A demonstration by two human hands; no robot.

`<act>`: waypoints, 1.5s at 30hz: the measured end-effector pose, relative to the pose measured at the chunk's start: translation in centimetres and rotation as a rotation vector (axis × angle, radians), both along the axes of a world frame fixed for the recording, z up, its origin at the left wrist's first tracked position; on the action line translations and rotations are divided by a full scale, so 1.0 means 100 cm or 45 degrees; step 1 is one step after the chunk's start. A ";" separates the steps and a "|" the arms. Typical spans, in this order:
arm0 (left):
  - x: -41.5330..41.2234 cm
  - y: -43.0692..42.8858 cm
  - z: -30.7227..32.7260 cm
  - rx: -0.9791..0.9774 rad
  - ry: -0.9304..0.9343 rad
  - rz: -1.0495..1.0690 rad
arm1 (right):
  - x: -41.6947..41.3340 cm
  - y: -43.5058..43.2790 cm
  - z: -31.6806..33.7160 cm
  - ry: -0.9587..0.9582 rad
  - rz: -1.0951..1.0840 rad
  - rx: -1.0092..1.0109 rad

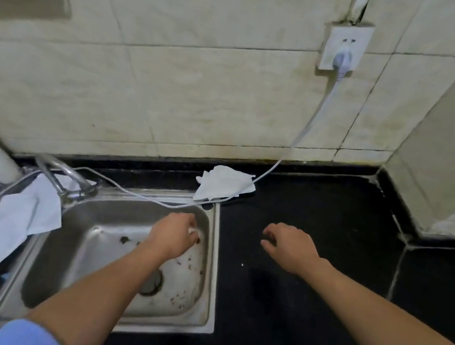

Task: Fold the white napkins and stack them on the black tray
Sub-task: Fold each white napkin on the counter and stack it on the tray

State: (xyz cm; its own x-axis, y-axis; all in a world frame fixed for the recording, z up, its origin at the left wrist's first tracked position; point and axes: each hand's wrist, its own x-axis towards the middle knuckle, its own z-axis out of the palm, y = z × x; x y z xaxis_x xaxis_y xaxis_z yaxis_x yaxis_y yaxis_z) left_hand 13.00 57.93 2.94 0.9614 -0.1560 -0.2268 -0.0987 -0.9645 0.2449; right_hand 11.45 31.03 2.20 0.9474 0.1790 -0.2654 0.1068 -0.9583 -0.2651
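Kitchen counter: left hand (177,231) hovering over sink (215,260), fingers curling by white scrap, grip impossible to tell. Right hand (289,247) hanging loosely curled, holding nothing. Crumpled napkin (224,184) lying behind sink, touching cord (313,117); more napkins (27,208) draping left. Likely best: lifting napkin clear of cord, flattening on dry counter (318,308).

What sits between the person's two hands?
In the head view: the sink's right rim, then a bare strip of black counter.
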 end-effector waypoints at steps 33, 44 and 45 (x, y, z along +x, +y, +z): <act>0.250 -0.052 0.008 -0.775 -0.243 0.022 | 0.069 -0.010 -0.067 0.251 -0.274 0.039; 0.142 -0.158 0.052 -1.054 -0.033 -0.110 | 0.006 -0.079 -0.032 0.242 -0.545 0.060; 0.127 -0.171 0.045 -1.049 0.011 -0.143 | -0.005 -0.091 -0.033 0.244 -0.579 0.059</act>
